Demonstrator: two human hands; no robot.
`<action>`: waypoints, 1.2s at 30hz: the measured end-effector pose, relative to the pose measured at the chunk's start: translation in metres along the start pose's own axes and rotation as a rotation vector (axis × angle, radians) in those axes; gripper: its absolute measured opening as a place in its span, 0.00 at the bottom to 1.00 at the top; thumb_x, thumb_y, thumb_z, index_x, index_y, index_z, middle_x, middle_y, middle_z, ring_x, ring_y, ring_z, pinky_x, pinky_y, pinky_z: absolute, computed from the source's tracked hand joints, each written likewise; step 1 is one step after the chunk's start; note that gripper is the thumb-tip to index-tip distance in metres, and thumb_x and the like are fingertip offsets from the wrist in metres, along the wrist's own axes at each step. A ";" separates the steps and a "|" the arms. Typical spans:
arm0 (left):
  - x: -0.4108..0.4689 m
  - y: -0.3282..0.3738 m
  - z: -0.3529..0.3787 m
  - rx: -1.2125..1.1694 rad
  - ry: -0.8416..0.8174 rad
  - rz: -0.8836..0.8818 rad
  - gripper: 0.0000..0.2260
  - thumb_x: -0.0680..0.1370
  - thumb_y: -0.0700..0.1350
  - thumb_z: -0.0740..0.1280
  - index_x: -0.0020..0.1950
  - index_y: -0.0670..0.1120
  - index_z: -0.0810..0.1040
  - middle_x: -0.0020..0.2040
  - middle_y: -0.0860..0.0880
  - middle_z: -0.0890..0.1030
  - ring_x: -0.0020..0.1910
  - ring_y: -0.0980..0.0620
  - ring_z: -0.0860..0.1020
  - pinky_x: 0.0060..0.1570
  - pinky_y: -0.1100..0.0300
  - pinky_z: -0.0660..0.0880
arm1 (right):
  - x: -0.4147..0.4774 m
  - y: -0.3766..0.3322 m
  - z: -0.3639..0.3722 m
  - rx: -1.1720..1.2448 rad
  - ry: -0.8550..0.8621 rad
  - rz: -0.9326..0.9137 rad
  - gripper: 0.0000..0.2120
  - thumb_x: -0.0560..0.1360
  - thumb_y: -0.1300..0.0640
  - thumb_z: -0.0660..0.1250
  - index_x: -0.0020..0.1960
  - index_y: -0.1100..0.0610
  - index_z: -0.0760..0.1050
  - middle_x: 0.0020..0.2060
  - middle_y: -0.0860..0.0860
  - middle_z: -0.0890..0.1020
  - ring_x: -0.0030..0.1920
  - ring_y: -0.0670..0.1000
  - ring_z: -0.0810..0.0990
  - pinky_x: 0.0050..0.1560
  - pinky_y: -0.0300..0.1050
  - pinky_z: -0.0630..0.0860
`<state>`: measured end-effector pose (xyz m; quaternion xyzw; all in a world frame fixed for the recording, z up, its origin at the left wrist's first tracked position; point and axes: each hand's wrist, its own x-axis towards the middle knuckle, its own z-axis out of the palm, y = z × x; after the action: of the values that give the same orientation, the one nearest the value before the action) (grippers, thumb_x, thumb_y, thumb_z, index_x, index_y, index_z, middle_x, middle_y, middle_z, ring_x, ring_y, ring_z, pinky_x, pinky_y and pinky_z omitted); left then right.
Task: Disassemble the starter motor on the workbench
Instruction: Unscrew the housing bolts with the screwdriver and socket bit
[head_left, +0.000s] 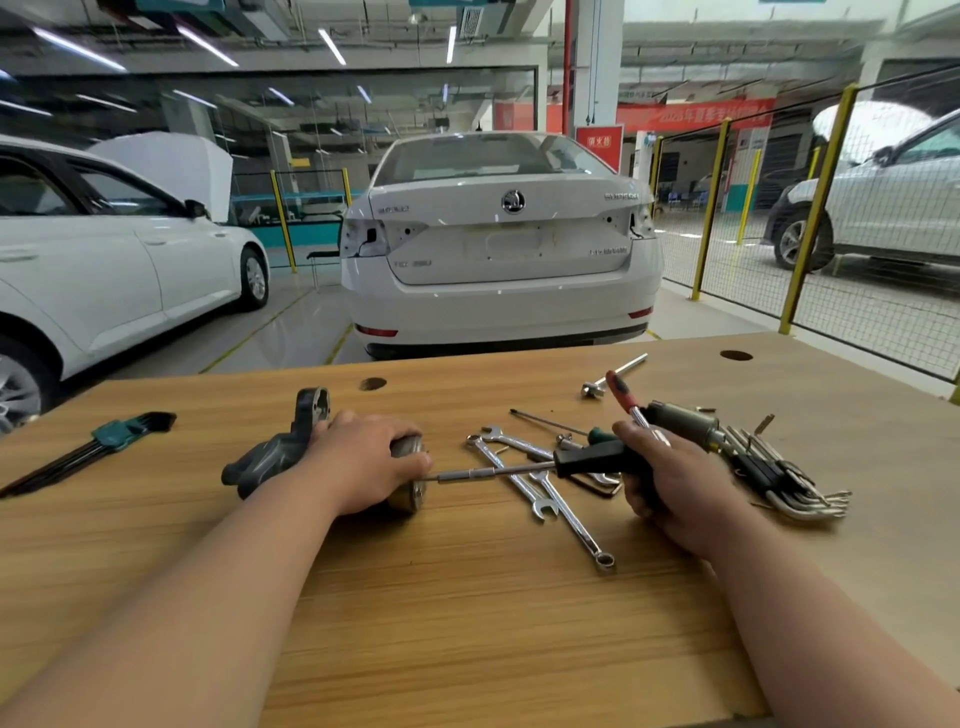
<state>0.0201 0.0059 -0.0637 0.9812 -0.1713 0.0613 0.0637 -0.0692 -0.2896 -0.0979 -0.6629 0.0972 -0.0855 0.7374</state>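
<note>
The left hand (369, 457) is laid over the starter motor (270, 460) from above, centre-left in the frame. Its fingers are curled round the rounded metal end of the body, so this grip is clenched on the motor. The right hand (670, 478) is seen right of centre, its grip wrapped round the black handle of a screwdriver (587, 460). The thin steel shaft is pointed leftward, and its tip is set against the motor's end cap. Both forearms are stretched in from the bottom corners of the frame.

The motor is rested on its side on a wooden tabletop (467, 623) with pale grain and two round holes near the far edge. A dull grey cast nose housing is shown at the motor's left end. Chrome spanners (524, 483) are crossed beneath the shaft. A bunch of hex keys (779, 478) is spread at the far right, and a second set (104, 436) in a teal holder is laid at the far left. A white car (498, 244) is parked behind, beside a yellow-posted mesh fence (815, 208).
</note>
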 end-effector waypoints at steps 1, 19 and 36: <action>0.000 0.000 0.000 -0.006 0.002 0.000 0.24 0.76 0.66 0.58 0.70 0.63 0.65 0.70 0.55 0.70 0.68 0.47 0.62 0.66 0.46 0.54 | -0.001 0.000 0.000 0.006 -0.014 0.002 0.10 0.80 0.52 0.64 0.50 0.59 0.75 0.28 0.53 0.75 0.25 0.49 0.71 0.25 0.42 0.67; -0.003 -0.001 0.003 0.025 0.008 -0.011 0.25 0.76 0.68 0.56 0.71 0.63 0.64 0.71 0.53 0.68 0.70 0.46 0.60 0.67 0.46 0.53 | -0.008 -0.001 0.004 -0.447 0.211 -0.221 0.14 0.81 0.42 0.58 0.46 0.48 0.77 0.29 0.51 0.78 0.26 0.46 0.76 0.26 0.41 0.71; -0.005 0.001 0.001 0.019 -0.007 -0.006 0.26 0.76 0.68 0.55 0.72 0.63 0.62 0.72 0.53 0.68 0.70 0.45 0.61 0.66 0.46 0.54 | 0.000 -0.003 -0.005 0.335 -0.086 0.073 0.15 0.78 0.69 0.60 0.61 0.56 0.73 0.54 0.60 0.76 0.52 0.56 0.77 0.46 0.46 0.74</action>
<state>0.0152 0.0069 -0.0650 0.9825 -0.1681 0.0594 0.0539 -0.0706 -0.2943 -0.0958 -0.5298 0.0741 -0.0451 0.8437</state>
